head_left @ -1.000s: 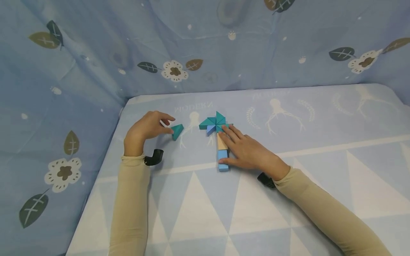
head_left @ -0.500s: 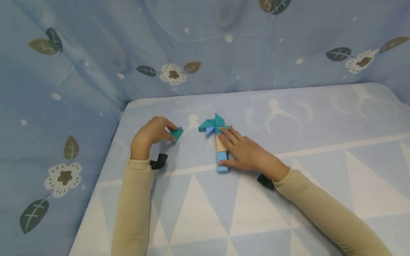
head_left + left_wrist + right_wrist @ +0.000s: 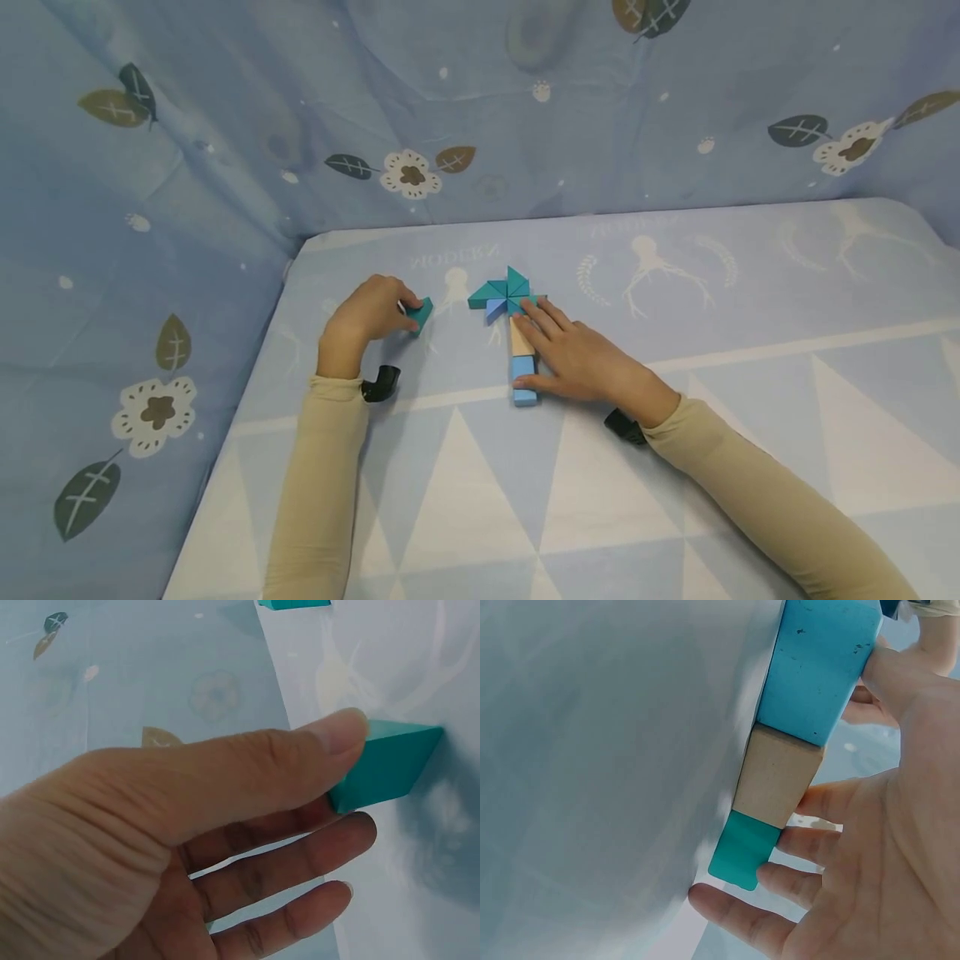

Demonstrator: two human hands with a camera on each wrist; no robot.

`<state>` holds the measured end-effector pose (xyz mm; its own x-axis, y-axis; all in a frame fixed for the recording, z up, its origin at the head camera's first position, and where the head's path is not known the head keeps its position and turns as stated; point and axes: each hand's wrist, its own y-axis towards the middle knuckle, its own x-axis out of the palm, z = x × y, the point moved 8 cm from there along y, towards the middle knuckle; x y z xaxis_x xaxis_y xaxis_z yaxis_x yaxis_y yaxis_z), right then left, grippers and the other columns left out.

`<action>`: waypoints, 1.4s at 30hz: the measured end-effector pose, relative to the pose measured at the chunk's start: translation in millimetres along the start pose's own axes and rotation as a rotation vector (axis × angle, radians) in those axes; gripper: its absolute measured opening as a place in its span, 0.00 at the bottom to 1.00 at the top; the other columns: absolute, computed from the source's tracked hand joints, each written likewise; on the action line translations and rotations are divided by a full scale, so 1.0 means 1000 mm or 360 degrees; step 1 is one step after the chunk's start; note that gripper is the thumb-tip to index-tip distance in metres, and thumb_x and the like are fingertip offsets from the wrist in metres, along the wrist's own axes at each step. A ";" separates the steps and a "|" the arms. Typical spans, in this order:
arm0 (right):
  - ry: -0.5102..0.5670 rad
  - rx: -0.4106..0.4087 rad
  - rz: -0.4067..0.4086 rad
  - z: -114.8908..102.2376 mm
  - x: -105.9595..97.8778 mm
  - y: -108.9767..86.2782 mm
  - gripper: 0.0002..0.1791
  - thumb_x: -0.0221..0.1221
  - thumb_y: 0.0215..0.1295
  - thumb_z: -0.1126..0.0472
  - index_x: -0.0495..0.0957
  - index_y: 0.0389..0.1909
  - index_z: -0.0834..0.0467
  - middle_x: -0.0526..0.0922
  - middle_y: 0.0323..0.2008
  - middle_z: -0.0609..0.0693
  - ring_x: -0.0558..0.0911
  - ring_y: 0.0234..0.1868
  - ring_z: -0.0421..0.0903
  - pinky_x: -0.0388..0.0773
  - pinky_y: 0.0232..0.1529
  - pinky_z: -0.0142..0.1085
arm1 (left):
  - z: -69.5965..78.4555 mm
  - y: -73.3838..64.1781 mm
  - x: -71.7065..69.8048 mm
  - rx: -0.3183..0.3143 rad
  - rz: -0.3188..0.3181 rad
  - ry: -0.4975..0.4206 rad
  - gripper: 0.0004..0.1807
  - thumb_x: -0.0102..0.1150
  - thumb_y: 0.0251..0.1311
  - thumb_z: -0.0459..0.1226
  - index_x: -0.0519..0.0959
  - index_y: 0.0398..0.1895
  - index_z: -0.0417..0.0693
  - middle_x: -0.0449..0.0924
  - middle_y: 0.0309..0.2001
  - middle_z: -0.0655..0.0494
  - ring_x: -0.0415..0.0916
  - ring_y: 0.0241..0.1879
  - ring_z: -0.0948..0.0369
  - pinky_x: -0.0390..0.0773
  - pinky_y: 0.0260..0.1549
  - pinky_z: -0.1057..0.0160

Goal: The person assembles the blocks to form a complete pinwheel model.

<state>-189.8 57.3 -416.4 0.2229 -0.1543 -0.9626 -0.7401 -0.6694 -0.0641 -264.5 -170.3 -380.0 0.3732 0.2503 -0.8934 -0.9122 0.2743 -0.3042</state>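
Observation:
My left hand (image 3: 369,315) pinches a green triangular block (image 3: 423,316) between thumb and fingers, left of the block figure. In the left wrist view the thumb lies against that block (image 3: 394,765), and the other fingers reach beneath. My right hand (image 3: 581,358) rests spread along the right side of the figure, its fingers fairly straight. The figure has green triangles (image 3: 517,282) in a pinwheel, a small blue triangle (image 3: 495,310), and a stem of a tan block (image 3: 519,342) and blue blocks (image 3: 524,398). My right fingers partly cover the pinwheel's right side.
A patterned blue and white cloth (image 3: 465,483) covers the table. Blue curtains (image 3: 570,150) with flowers and leaves stand behind and to the left. A black wrist camera (image 3: 382,383) sits by my left wrist, another (image 3: 624,426) by my right.
My left hand has moved a little to the right, and its fingers have come down to pinch the green triangular block with the thumb. My right hand has stayed on the figure.

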 end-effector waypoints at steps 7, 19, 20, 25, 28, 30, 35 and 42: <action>0.0001 0.0007 -0.0009 -0.001 0.000 0.000 0.52 0.50 0.66 0.30 0.46 0.78 0.60 0.43 0.78 0.59 0.44 0.78 0.59 0.70 0.63 0.58 | 0.011 -0.005 0.005 0.0149 0.0050 -0.0021 0.22 0.69 0.56 0.33 0.81 0.55 0.37 0.80 0.53 0.42 0.79 0.47 0.49 0.79 0.48 0.54; -0.0016 0.0002 -0.0003 0.000 0.002 0.001 0.52 0.50 0.66 0.30 0.45 0.78 0.60 0.43 0.78 0.58 0.44 0.78 0.58 0.70 0.62 0.58 | 0.008 -0.019 0.017 0.0275 0.0078 -0.0094 0.19 0.67 0.58 0.34 0.82 0.52 0.37 0.83 0.52 0.43 0.82 0.49 0.50 0.81 0.47 0.53; -0.0021 0.0000 -0.0003 0.000 0.002 0.001 0.52 0.50 0.66 0.30 0.45 0.78 0.60 0.43 0.78 0.58 0.44 0.78 0.59 0.70 0.62 0.58 | 0.011 -0.020 0.018 0.0288 0.0070 -0.0087 0.19 0.67 0.58 0.34 0.82 0.52 0.37 0.83 0.52 0.43 0.82 0.49 0.50 0.81 0.48 0.53; -0.0038 0.0001 0.0007 0.001 0.002 0.001 0.51 0.50 0.66 0.30 0.46 0.78 0.59 0.43 0.78 0.58 0.45 0.78 0.58 0.71 0.62 0.58 | 0.027 -0.025 0.025 0.0372 0.0022 -0.0105 0.19 0.67 0.57 0.31 0.81 0.52 0.35 0.82 0.52 0.42 0.82 0.50 0.50 0.81 0.50 0.54; -0.0033 0.0006 0.0002 0.000 0.001 0.000 0.52 0.50 0.66 0.30 0.46 0.78 0.59 0.43 0.78 0.58 0.45 0.78 0.59 0.71 0.62 0.59 | 0.033 -0.027 0.027 0.0420 -0.0023 -0.0153 0.20 0.67 0.57 0.31 0.80 0.54 0.34 0.81 0.54 0.42 0.82 0.50 0.50 0.81 0.49 0.54; -0.0027 0.0009 -0.0001 0.000 0.000 0.000 0.52 0.50 0.66 0.30 0.46 0.78 0.59 0.43 0.78 0.58 0.44 0.78 0.59 0.70 0.62 0.59 | 0.035 -0.027 0.028 0.0424 -0.0049 -0.0181 0.21 0.68 0.56 0.31 0.80 0.54 0.34 0.82 0.54 0.42 0.82 0.51 0.51 0.82 0.49 0.55; -0.0025 0.0012 0.0002 -0.001 -0.001 0.000 0.52 0.51 0.66 0.31 0.46 0.78 0.59 0.44 0.78 0.58 0.45 0.78 0.59 0.71 0.62 0.58 | 0.041 -0.027 0.033 0.0464 -0.0070 -0.0217 0.22 0.69 0.55 0.32 0.81 0.54 0.35 0.83 0.53 0.44 0.83 0.49 0.53 0.82 0.48 0.55; -0.0025 0.0014 -0.0001 0.000 0.000 0.001 0.51 0.50 0.66 0.30 0.46 0.78 0.59 0.45 0.78 0.58 0.45 0.78 0.59 0.70 0.62 0.58 | 0.059 -0.026 0.041 0.0602 -0.0018 -0.0158 0.21 0.70 0.56 0.33 0.81 0.53 0.35 0.84 0.51 0.45 0.83 0.48 0.55 0.82 0.48 0.58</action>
<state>-190.2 57.1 -416.8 0.2135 -0.1426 -0.9665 -0.7455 -0.6632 -0.0668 -215.2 -112.6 -389.4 0.4144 0.3288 -0.8486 -0.7882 0.5959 -0.1540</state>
